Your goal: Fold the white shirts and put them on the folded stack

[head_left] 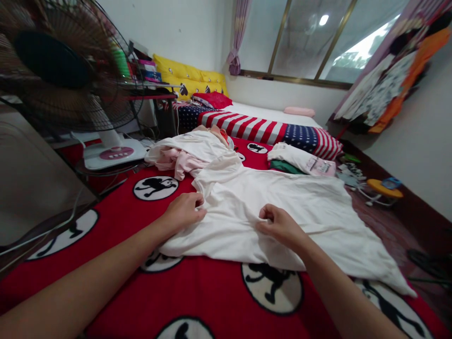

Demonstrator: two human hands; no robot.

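- Two bare hands at work in the middle of the frame, one white shirt [289, 193] beneath them, laid out wide from the centre to the lower right, wrinkles running all across it!
- The left hand [185, 208], just left of centre, has its fingers curled and thumb forward at the shirt's left part; whether cloth is caught between them, I cannot tell.
- The right hand [280, 226], right of centre, matches it, fingers bent and thumb low against the fabric; again, no telling whether it pinches any.
- Underneath, one red blanket [123, 296] fills the lower frame, and I count eight pale ovals with dark figures, several cut off or partly covered.
- Two groups of clothes beyond: one loose heap [190, 146] of white, pink and orange left of centre, touching the shirt, and one folded stack [303, 160] right of centre, white over green.
- Upper left, one big fan [52, 59] on its white base.
- Top centre, one bed with a stars-and-stripes cover [243, 125], one red pillow [215, 100] and one pink roll [299, 111].
- Far right, one orange-topped stool [383, 189].
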